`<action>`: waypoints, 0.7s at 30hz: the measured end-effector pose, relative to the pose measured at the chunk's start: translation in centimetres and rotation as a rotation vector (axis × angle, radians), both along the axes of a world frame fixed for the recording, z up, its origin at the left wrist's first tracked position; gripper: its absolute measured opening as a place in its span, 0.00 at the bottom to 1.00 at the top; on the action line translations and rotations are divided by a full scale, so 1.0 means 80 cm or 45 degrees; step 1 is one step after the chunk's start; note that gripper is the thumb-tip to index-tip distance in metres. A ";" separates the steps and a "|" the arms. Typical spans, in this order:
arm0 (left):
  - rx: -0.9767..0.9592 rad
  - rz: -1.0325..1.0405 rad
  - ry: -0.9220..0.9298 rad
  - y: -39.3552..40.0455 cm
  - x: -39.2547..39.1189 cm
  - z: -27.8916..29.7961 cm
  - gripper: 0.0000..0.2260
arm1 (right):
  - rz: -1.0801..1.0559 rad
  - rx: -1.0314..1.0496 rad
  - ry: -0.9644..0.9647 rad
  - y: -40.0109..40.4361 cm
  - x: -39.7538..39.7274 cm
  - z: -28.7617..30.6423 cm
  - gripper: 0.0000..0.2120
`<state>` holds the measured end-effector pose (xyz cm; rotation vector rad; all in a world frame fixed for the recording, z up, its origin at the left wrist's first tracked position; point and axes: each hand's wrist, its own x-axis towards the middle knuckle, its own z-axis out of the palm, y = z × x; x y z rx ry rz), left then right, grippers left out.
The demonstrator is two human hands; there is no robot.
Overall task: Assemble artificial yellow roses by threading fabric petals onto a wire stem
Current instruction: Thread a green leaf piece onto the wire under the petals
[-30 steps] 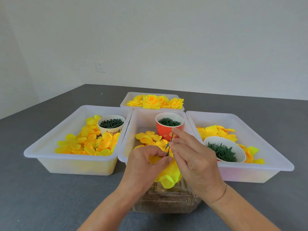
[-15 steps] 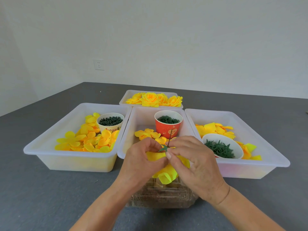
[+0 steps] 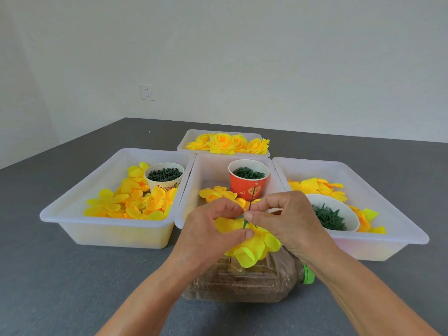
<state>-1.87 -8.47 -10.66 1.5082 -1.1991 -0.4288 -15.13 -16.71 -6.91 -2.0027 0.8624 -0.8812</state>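
Both hands meet over a clear plastic bottle lying on its side (image 3: pixel 244 282) on the grey tabletop (image 3: pixel 60 275). The left hand (image 3: pixel 208 234) cups a half-built yellow fabric rose (image 3: pixel 252 246). The right hand (image 3: pixel 288 219) pinches a thin dark wire stem (image 3: pixel 251 201) that rises from the flower's green star-shaped calyx (image 3: pixel 244 221), though the exact grip is partly hidden. Behind stand four white plastic trays; the middle tray (image 3: pixel 191 190) holds a red paper cup of green rings (image 3: pixel 248 181).
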 end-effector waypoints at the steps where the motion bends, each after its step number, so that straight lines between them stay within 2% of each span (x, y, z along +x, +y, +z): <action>1: 0.007 -0.008 0.008 0.001 0.000 0.001 0.12 | 0.008 -0.004 0.009 0.000 0.000 0.001 0.07; 8: -0.036 -0.003 0.029 0.012 -0.006 0.014 0.09 | 0.059 0.116 -0.048 0.001 -0.002 -0.005 0.05; 10: -0.048 0.044 -0.051 0.013 -0.006 0.018 0.09 | 0.049 0.094 -0.060 0.001 -0.002 -0.008 0.07; 13: -0.127 0.111 -0.363 0.011 -0.005 0.022 0.08 | 0.035 0.099 -0.092 0.002 -0.004 -0.011 0.09; 17: -0.235 0.230 -0.942 0.007 -0.004 0.026 0.03 | 0.041 -0.018 -0.032 0.004 -0.003 -0.012 0.08; 19: -0.284 0.278 -1.117 0.006 -0.005 0.027 0.02 | 0.035 -0.170 0.039 0.004 -0.005 -0.013 0.08; 21: -0.319 0.288 -1.192 0.007 -0.006 0.026 0.02 | 0.067 -0.318 0.114 0.005 -0.008 -0.013 0.11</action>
